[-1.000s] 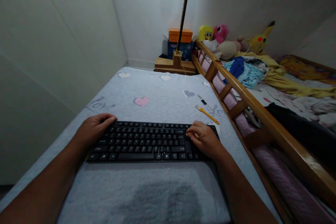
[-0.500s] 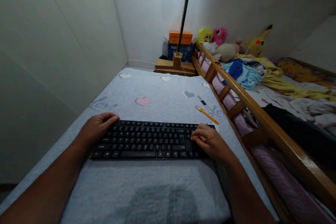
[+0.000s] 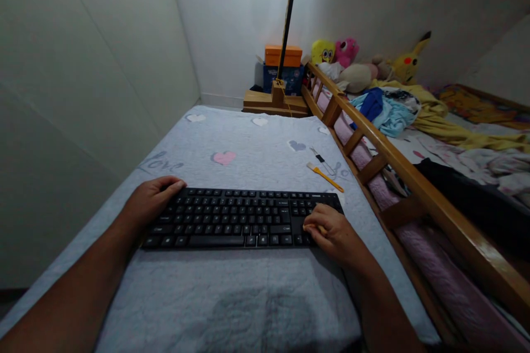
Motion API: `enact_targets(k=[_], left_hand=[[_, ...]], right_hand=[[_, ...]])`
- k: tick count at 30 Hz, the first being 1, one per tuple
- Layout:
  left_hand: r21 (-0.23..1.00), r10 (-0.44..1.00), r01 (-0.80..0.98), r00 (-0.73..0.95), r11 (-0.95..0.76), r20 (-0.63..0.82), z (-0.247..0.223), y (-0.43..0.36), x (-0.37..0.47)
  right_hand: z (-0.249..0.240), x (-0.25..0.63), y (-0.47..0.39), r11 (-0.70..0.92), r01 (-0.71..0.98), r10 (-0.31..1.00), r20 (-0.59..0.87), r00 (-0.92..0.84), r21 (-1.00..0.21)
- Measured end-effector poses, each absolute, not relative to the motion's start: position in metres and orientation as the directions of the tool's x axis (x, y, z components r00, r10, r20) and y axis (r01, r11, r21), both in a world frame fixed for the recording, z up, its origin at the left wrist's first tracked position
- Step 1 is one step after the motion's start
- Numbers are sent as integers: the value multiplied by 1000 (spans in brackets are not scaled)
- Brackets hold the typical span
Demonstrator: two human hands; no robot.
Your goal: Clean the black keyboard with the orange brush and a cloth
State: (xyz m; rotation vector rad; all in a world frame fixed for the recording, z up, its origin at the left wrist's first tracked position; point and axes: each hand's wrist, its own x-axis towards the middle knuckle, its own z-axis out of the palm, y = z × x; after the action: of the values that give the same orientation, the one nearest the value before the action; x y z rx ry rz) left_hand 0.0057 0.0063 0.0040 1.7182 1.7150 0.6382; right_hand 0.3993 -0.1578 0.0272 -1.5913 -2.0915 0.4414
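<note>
A black keyboard [image 3: 234, 219] lies flat on the light blue sheet [image 3: 223, 287], its long side facing me. My left hand [image 3: 155, 198] grips the keyboard's left end, thumb along the upper corner and fingers over the edge. Over the arrow keys and number pad, my right hand [image 3: 331, 231] is closed in a pinch. A small yellowish thing [image 3: 321, 229] shows between its fingers; most of it is hidden, and its kind is unclear. Beyond the keyboard's right end lie a yellow-handled brush [image 3: 327, 178] and a thin metal tool with a black middle [image 3: 319, 159].
A wooden bed rail [image 3: 381, 149] runs along the right side, with crumpled clothes [image 3: 385, 110] and plush toys [image 3: 345, 52] behind it. On the left rises a pale wall [image 3: 83, 94]. A lamp stand [image 3: 289, 22] and an orange box [image 3: 283, 55] stand at the far end.
My right hand has moved slightly down and toward me over the keyboard, uncovering its upper right corner. My left hand keeps its place on the left end.
</note>
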Motion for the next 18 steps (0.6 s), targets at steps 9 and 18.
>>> enact_targets(k=[9,18], left_hand=[[711,996,702,29,44,-90,3,6,5],[701,995,711,14,60,-99,3,7,6]], right_hand=[[35,404,-165,302,779,950,102,-296,-549],[24,403,-157,287,806,957,199,-214,-518]])
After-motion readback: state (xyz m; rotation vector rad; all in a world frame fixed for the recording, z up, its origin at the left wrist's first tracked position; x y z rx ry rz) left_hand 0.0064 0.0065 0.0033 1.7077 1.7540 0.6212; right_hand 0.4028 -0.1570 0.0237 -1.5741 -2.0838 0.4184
